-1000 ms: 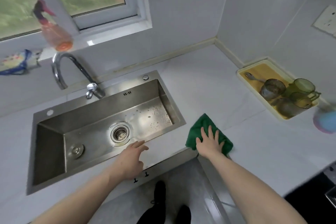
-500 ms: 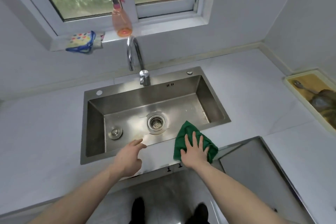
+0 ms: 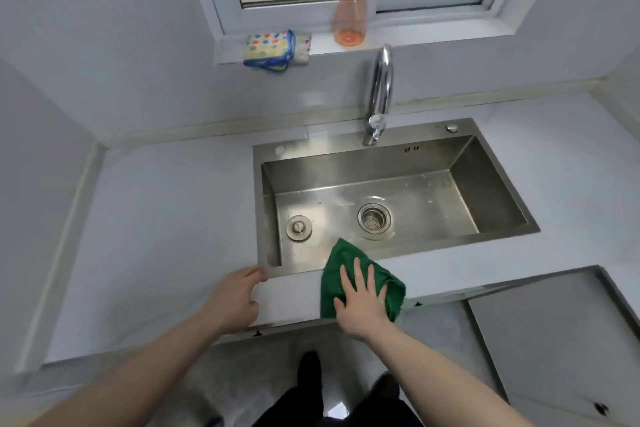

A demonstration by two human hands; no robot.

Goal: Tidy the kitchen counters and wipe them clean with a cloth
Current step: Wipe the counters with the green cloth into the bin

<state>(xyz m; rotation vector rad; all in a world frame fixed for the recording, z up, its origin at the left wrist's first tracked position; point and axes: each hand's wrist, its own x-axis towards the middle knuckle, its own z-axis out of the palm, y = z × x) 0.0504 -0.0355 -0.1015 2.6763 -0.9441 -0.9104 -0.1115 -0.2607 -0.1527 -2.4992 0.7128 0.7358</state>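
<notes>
A green cloth [image 3: 349,258] lies on the narrow strip of white counter [image 3: 166,218] in front of the steel sink [image 3: 498,191], its far corner hanging over the sink's front rim. My right hand [image 3: 362,302] presses flat on the cloth with straight, spread fingers. My left hand [image 3: 235,298] rests on the counter by the sink's front left corner, fingers relaxed, fingertips touching the rim and holding nothing.
A curved tap [image 3: 379,94] stands behind the sink. An orange spray bottle [image 3: 349,15] and a spotted cloth bundle [image 3: 273,47] sit on the window sill. A cabinet door [image 3: 561,333] stands ajar at lower right. My feet [image 3: 310,366] are on the floor below.
My right hand has slid the green cloth leftward along the counter strip in front of the sink. My left hand has moved left to the sink's front left corner. The view turned left; the tray of cups left the frame.
</notes>
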